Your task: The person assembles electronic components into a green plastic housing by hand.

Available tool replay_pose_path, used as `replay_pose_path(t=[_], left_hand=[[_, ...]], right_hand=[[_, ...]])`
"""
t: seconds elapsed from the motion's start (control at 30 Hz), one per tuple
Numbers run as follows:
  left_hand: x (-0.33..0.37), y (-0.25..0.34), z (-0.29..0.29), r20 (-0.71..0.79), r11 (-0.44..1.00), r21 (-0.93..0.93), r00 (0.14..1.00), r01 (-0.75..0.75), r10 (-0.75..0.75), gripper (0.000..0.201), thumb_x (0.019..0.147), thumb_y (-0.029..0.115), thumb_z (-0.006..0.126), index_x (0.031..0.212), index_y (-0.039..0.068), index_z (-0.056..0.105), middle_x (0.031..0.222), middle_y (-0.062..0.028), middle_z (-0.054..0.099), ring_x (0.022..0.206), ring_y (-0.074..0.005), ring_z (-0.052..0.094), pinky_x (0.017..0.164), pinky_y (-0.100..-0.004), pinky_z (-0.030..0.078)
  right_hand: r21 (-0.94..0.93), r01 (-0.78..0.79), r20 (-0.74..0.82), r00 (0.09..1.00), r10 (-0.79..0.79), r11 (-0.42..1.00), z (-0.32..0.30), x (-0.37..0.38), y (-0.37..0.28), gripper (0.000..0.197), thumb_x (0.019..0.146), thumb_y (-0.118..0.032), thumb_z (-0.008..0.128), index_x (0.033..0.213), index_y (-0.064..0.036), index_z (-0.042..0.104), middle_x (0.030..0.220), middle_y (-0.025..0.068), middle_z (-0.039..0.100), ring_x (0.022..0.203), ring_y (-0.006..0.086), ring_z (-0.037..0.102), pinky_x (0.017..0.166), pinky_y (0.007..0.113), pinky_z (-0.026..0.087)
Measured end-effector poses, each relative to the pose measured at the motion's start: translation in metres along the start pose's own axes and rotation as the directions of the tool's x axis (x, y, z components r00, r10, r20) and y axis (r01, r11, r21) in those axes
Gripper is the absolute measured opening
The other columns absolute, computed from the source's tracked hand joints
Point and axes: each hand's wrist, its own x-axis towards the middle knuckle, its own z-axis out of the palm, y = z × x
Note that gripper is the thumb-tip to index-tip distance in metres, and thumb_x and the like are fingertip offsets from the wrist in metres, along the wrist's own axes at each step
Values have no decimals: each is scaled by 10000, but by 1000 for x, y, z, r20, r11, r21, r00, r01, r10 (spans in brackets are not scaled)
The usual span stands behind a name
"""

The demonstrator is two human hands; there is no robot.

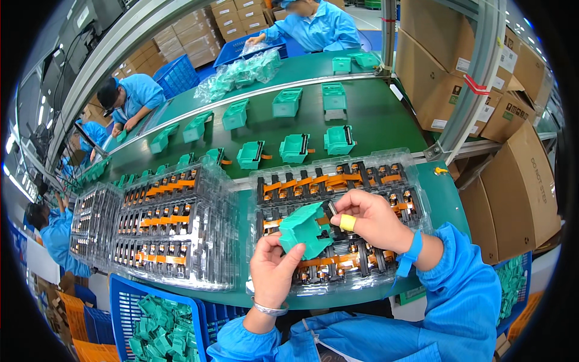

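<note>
matt plastic housing (301, 234), glossy plastic trays (216, 241), smooth metal post (484, 54)

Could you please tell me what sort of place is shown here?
Probably a factory assembly line: green plastic parts stand spaced out in rows on a long green belt, clear trays hold many small components with orange strips, and people in matching blue workwear are around it.

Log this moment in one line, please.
left hand: holding green shell | right hand: pinching small dark part near shell's edge | below: clear tray, orange-ribboned parts | beyond: more green shells
</note>
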Motion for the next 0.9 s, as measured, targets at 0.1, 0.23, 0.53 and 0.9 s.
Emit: replay_pose_path(t=[0.1,0.23,0.53,0.9], left_hand=[[1,2,-2,-2,998,-25,998,57,-57,280,767,-37,662,968,6,472,1034,-97,554,966,-148,549,850,-287,474],[0,2,-3,29,999,33,999,-18,17,260,771,-26,663,952,13,480,982,-85,575,930,-137,559,813,-268,484],[-4,4,7,55,999,10,997,-49,49,278,754,-45,673,941,3,473,982,-87,554,891,-122,558,757,-251,504],[-4,3,14,101,993,-81,991,-81,89,380,761,-73,627,1078,9,434,1119,-124,507,1054,-194,510,911,-340,449]], right_hand=[[135,-90,63,995,82,987,0,1,0,146,804,-43,638,913,-10,547,815,15,582,720,74,555,617,217,470],[139,-117,97,990,104,983,2,1,2,148,807,-31,632,919,-8,538,829,24,584,768,84,564,661,224,477],[86,-175,203,967,155,981,-2,0,-1,140,805,-28,631,905,19,544,837,38,594,776,87,563,670,233,474],[-33,-50,87,995,52,998,-10,2,-20,132,778,-78,656,838,-5,564,765,14,565,725,73,534,644,243,459]])
